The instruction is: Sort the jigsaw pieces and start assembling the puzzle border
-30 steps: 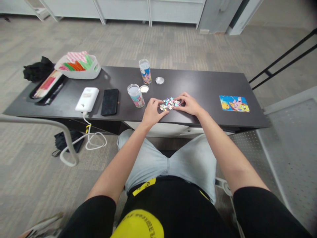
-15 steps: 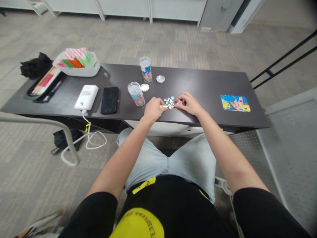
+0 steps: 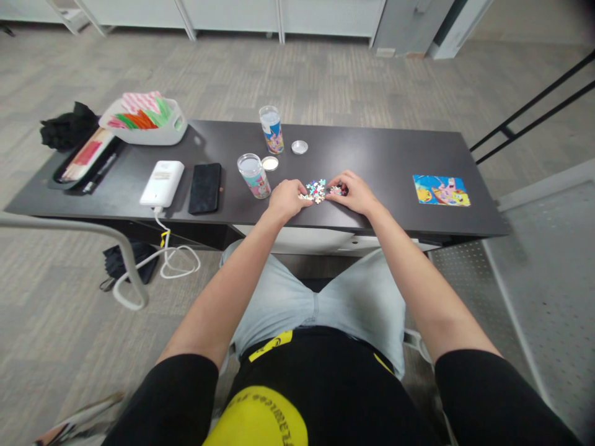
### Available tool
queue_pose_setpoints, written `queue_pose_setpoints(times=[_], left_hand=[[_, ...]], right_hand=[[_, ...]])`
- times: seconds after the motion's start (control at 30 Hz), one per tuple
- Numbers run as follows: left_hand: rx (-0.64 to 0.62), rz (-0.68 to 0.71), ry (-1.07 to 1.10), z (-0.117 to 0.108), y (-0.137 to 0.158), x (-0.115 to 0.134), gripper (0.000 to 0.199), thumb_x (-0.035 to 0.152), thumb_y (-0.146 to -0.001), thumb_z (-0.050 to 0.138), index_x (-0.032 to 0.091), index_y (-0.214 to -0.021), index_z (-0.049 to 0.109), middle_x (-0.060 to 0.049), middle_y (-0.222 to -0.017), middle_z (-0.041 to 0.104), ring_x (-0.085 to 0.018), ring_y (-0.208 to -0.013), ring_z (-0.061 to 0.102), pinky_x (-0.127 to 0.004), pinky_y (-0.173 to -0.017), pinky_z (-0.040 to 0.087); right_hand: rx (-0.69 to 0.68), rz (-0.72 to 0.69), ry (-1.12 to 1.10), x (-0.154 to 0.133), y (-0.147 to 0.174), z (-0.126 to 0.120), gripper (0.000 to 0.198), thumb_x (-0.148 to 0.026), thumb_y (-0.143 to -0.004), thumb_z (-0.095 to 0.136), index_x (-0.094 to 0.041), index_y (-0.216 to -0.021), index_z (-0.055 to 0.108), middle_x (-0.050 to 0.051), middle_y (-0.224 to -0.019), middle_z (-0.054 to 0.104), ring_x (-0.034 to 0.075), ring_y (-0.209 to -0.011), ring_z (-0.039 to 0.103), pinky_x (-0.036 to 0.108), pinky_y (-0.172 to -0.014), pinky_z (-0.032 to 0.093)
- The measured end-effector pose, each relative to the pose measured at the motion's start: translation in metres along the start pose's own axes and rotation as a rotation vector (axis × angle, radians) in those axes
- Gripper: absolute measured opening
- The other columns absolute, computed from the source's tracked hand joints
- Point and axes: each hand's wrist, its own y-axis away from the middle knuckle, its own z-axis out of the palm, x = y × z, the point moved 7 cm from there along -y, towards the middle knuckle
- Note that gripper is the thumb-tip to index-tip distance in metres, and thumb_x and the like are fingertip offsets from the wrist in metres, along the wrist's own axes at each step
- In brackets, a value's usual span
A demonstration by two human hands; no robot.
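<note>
Puzzle pieces (image 3: pixel 317 191) run lengthwise left-right between left hand (image 3: pixel 289 199) and right hand (image 3: pixel 352 191); I cannot tell either's grip.

— How many jars (image 3: pixel 255 178) (image 3: pixel 272 133)?
— Two, and two lids (image 3: pixel 300 147) (image 3: pixel 270 163).
— Hands (image 3: pixel 286 201) (image 3: pixel 354 193)?
— Two.
— Puzzle pieces (image 3: pixel 317 191)?
— Too small and heaped too closely to count.
— Picture cards (image 3: pixel 441 190)?
— One. Likewise one phone (image 3: pixel 205 188), one white power bank (image 3: pixel 162 184), one white basket (image 3: pixel 160 135), one table (image 3: pixel 381 161).

Bright, diffuse lt; soft sheen on tabletop (image 3: pixel 367 148); pic sl. blurry, edges stretched, top-R corner dark.
</note>
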Motion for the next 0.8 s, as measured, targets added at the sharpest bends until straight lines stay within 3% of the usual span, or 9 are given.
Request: queue_pose_setpoints(times=[0.17, 0.33, 0.57, 0.7, 0.8], left_hand=[[0.023, 0.034, 0.044, 0.003, -0.004, 0.0, 0.03, 0.016, -0.081, 0.114, 0.027, -0.095, 0.089, -0.009, -0.112, 0.086, -0.033, -0.105, 0.083, -0.049, -0.112, 0.072], [-0.004, 0.043, 0.105, 0.001, -0.004, 0.003, 0.029, 0.008, -0.086, 0.106, 0.026, -0.091, 0.084, -0.004, -0.094, 0.086, -0.029, -0.095, 0.083, -0.045, -0.103, 0.071], [0.028, 0.052, 0.149, -0.014, 0.004, 0.018, 0.023, 0.008, -0.093, 0.099, 0.024, -0.095, 0.083, -0.006, -0.1, 0.09, -0.028, -0.1, 0.085, -0.043, -0.102, 0.071], [0.042, 0.116, 0.188, -0.039, 0.014, 0.036, 0.018, 0.011, -0.096, 0.098, 0.024, -0.101, 0.086, -0.006, -0.105, 0.092, -0.027, -0.102, 0.085, -0.042, -0.102, 0.072], [0.1, 0.197, 0.25, -0.082, 0.021, 0.045, 0.017, 0.014, -0.097, 0.101, 0.021, -0.105, 0.087, -0.006, -0.107, 0.091, -0.026, -0.104, 0.084, -0.04, -0.104, 0.072]], right_hand=[[0.007, -0.018, 0.06, -0.001, -0.001, -0.001, 0.026, -0.042, -0.097, 0.104, -0.033, -0.115, 0.087, 0.013, -0.134, 0.089, 0.045, -0.133, 0.075, 0.07, -0.131, 0.056], [0.014, -0.042, 0.045, 0.002, -0.002, 0.0, 0.029, -0.04, -0.097, 0.106, -0.031, -0.117, 0.087, 0.015, -0.135, 0.089, 0.046, -0.132, 0.078, 0.068, -0.128, 0.058], [0.026, -0.029, 0.017, 0.002, -0.003, 0.0, 0.029, -0.039, -0.095, 0.107, -0.031, -0.116, 0.088, 0.014, -0.132, 0.087, 0.044, -0.129, 0.078, 0.065, -0.124, 0.062], [0.027, -0.007, -0.008, 0.002, -0.002, 0.0, 0.027, -0.039, -0.094, 0.106, -0.032, -0.113, 0.087, 0.013, -0.129, 0.087, 0.043, -0.123, 0.077, 0.065, -0.12, 0.064], [0.039, -0.014, -0.018, 0.002, -0.001, 0.0, 0.028, -0.04, -0.094, 0.105, -0.032, -0.113, 0.087, 0.014, -0.128, 0.086, 0.042, -0.119, 0.077, 0.064, -0.116, 0.066]])
